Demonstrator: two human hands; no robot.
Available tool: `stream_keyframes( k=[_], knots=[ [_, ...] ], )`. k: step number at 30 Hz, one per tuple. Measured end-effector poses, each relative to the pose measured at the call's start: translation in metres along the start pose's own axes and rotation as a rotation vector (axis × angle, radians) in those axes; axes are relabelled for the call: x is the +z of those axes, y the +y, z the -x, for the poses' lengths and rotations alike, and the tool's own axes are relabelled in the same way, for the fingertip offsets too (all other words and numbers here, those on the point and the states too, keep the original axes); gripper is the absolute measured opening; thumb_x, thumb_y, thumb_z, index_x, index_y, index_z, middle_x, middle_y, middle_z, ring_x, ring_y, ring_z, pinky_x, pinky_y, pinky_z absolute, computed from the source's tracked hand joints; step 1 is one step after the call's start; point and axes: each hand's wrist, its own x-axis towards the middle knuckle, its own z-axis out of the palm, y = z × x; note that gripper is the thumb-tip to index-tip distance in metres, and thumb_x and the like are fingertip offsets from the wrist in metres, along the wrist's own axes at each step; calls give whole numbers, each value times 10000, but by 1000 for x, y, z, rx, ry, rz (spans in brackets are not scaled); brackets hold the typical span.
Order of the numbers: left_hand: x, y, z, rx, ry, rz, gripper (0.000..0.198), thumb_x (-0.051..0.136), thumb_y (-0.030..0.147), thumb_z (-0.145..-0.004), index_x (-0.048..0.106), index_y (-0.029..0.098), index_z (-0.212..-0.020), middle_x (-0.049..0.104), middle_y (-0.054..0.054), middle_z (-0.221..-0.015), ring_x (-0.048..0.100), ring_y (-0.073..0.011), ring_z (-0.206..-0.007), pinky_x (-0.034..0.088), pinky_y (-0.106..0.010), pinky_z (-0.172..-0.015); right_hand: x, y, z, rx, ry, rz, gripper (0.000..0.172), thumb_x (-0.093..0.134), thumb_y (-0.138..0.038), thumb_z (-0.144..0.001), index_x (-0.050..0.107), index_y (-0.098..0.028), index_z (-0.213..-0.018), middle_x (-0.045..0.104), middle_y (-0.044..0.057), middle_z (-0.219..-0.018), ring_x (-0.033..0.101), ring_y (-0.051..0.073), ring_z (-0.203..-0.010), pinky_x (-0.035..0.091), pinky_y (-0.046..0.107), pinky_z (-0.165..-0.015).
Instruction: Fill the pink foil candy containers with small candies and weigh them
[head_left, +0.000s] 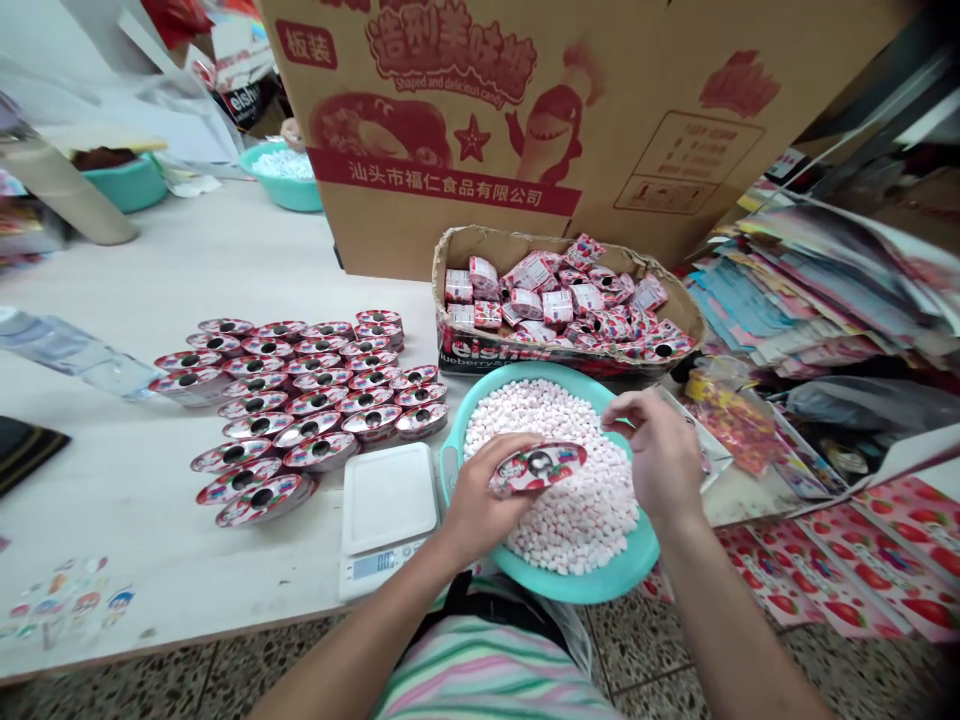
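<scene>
My left hand (484,490) grips a round red-and-white foil candy packet (538,467) with a dark central hole, holding it over a teal basin (592,585). The basin is heaped with small pink-white candies (555,520). My right hand (660,450) hovers just above the heap's right side, its fingers reaching toward the packet, with nothing visible in them. Next to the basin, a white digital kitchen scale (390,500) stands on the table, and several rows of similar round packets (300,400) lie to its left.
A torn cardboard tray (457,240) of small red-and-white boxes stands behind the basin, before a large printed carton (450,130). A plastic bottle (75,350) lies on the white table (150,260). Stacked printed sheets (825,290) and strawberry-printed sheets (885,560) lie to the right.
</scene>
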Motion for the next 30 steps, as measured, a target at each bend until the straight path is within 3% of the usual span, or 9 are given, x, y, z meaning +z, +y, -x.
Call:
stream_keyframes(
  k=[4, 7, 10, 17, 22, 26, 28, 30],
  knots=[
    [-3, 8, 4, 8, -30, -28, 392, 681, 181, -757, 596, 222, -1138, 659, -57, -1142, 600, -202, -1085, 470, -347, -964, -16, 50, 15, -20, -370, 673, 227, 504, -367, -856, 647, -219, -953, 644, 74, -998, 549, 249, -987, 387, 408, -901],
    [-4, 12, 4, -30, -13, -61, 396, 689, 177, -748, 600, 221, -1132, 663, -55, -1136, 611, -202, -1067, 483, -339, -950, -14, 70, 39, -76, -567, 801, 262, 529, -355, -836, 608, -219, -1046, 622, 91, -1051, 531, 265, -1014, 391, 413, -897],
    [-6, 10, 4, -97, 57, -118, 403, 688, 155, -732, 605, 217, -1121, 662, -51, -1135, 621, -204, -1047, 492, -343, -937, -6, 72, 55, -111, -637, 838, 343, 576, -454, -809, 592, -199, -1038, 604, 107, -1025, 526, 274, -980, 401, 397, -847],
    [-12, 12, 7, -8, -23, -140, 451, 648, 70, -729, 588, 238, -1144, 643, -34, -1168, 593, -185, -1092, 465, -318, -965, -1, 76, 45, 162, -527, 537, 213, 653, -444, -740, 631, -233, -765, 641, 43, -786, 553, 224, -762, 359, 309, -679],
    [-10, 14, 8, -40, -34, -178, 398, 662, 131, -749, 593, 227, -1129, 653, -43, -1130, 610, -190, -1051, 482, -319, -930, -2, 69, 35, 258, -365, 361, 300, 584, -488, -770, 549, -217, -646, 511, -20, -562, 455, 140, -538, 305, 239, -492],
    [-6, 13, 8, -83, -61, -237, 362, 663, 202, -771, 590, 221, -1125, 657, -54, -1123, 617, -202, -1039, 491, -332, -913, -2, 45, 22, 518, -190, -137, 303, 513, -509, -803, 499, -218, -721, 388, -78, -510, 266, 72, -379, 164, 191, -356],
    [-3, 11, 8, -91, -97, -277, 356, 656, 223, -782, 586, 221, -1131, 656, -58, -1133, 615, -205, -1046, 488, -339, -915, -2, 31, 14, 619, -147, -389, 273, 553, -460, -773, 455, -217, -698, 351, -89, -513, 228, 55, -371, 142, 174, -335],
    [0, 9, 8, -87, -129, -333, 370, 654, 223, -779, 581, 221, -1141, 656, -63, -1142, 608, -216, -1060, 479, -357, -927, -1, 18, 7, 640, -147, -494, 242, 564, -391, -761, 424, -214, -674, 333, -90, -518, 225, 47, -375, 157, 160, -326]
  ],
)
